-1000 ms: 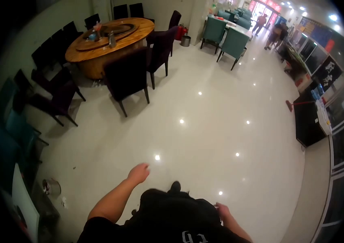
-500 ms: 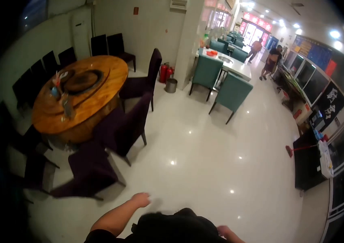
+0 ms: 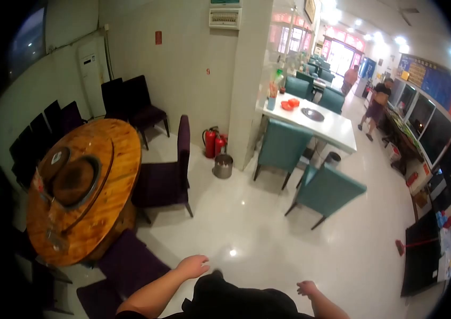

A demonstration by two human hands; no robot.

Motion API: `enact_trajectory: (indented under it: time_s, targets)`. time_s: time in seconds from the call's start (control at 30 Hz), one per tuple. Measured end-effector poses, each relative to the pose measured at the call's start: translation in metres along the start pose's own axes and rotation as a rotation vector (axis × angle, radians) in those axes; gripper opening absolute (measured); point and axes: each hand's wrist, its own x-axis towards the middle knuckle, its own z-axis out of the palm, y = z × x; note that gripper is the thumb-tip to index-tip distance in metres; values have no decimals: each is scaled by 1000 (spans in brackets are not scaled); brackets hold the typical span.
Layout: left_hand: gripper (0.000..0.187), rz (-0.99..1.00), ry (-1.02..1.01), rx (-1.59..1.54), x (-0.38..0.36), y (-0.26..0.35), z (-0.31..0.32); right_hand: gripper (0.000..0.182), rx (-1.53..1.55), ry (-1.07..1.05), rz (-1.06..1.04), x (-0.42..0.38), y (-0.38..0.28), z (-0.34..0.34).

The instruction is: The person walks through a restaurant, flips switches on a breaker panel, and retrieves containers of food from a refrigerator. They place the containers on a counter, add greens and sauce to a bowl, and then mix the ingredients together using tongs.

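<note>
My left hand (image 3: 193, 266) is held out over the tiled floor, empty, its fingers loosely apart. Nearest to it is a purple chair (image 3: 132, 263) at the lower left, which it does not appear to touch. My right hand (image 3: 306, 288) hangs on the other side of my body above bare tiles, its fingers slightly bent and apart, with nothing in them. To the left stands a round wooden table (image 3: 122, 181) with a dark round inset and a few small things on it, some blurred.
Ahead, teal chairs (image 3: 329, 189) stand at a white table (image 3: 337, 127) with red items. Fire extinguishers (image 3: 209, 142) and a metal bin (image 3: 223, 166) sit by the pillar. A red broom (image 3: 400, 247) lies near a black cabinet (image 3: 419, 260). A person (image 3: 378, 103) is at the right counter.
My view has moved forward, so the round table, bin and teal chairs look nearer. My right hand shows more fully, and my left hand's fingers are more stretched. The person by the counter has shifted stance.
</note>
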Motion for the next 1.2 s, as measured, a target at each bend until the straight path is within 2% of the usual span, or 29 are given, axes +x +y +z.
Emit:
enact_trajectory:
  time_s: [0.1, 0.2, 0.23, 0.27, 0.3, 0.37, 0.47, 0.53, 0.6, 0.63, 0.73, 0.8, 0.87, 0.93, 1.0, 1.07, 1.1, 1.17, 1.2]
  targets:
    - [39, -109, 37, 17, 119, -45, -63, 25, 60, -12, -273, 89, -171, -26]
    - [38, -132, 123, 36, 261, -61, -134, 25, 249, 27, -344, 153, -313, -38]
    - [37, -135, 150, 50, 302, -59, -154, 26, 343, 6, -329, 167, -337, -39]
    - [36, -96, 174, 22, 346, -49, -176, 30, 301, -25, -272, 193, -357, -39]
    - [34, -5, 206, 67, 386, -39, -201, 30, 316, -106, -254, 208, -374, -38]
    - [30, 125, 286, 162, 472, -24, -254, 29, 138, -186, -270, 243, -404, -46]
    - [27, 286, 478, 242, 612, -8, -355, 26, 173, -128, -226, 301, -469, -73]
    - [28, 245, 552, 257, 712, -18, -430, 24, 193, -81, -213, 347, -519, -93]
    - [31, 382, 902, 337, 784, -33, -495, 22, 229, -28, -289, 377, -593, -107]
    - [33, 320, 923, 292, 816, -34, -533, 21, 273, -20, -326, 398, -628, -112]
    - [39, 179, 1015, 180, 899, -43, -663, 22, 272, 8, -411, 459, -739, -107]
    - [39, 79, 1137, 163, 919, -32, -738, 22, 276, -62, -471, 473, -804, -99]
    - [38, 126, 1370, 304, 971, -55, -824, 21, 250, -173, -591, 482, -873, -92]
    - [37, 50, 1492, 458, 984, -38, -898, 20, 110, -178, -664, 489, -918, -87]
    - [38, 150, 1617, 561, 1004, -32, -970, 20, 77, -151, -675, 490, -945, -79]
    - [36, 171, 1695, 414, 1021, -12, -1016, 22, 135, -9, -627, 502, -960, -74]
    - [36, 171, 1688, 417, 1029, -10, -1028, 22, 138, -12, -622, 508, -956, -69]
    - [32, 506, 1680, 355, 1049, -11, -1051, 22, 255, 32, -505, 515, -956, -56]
    - [32, 516, 1680, 365, 1060, -13, -1058, 22, 265, 28, -511, 515, -962, -53]
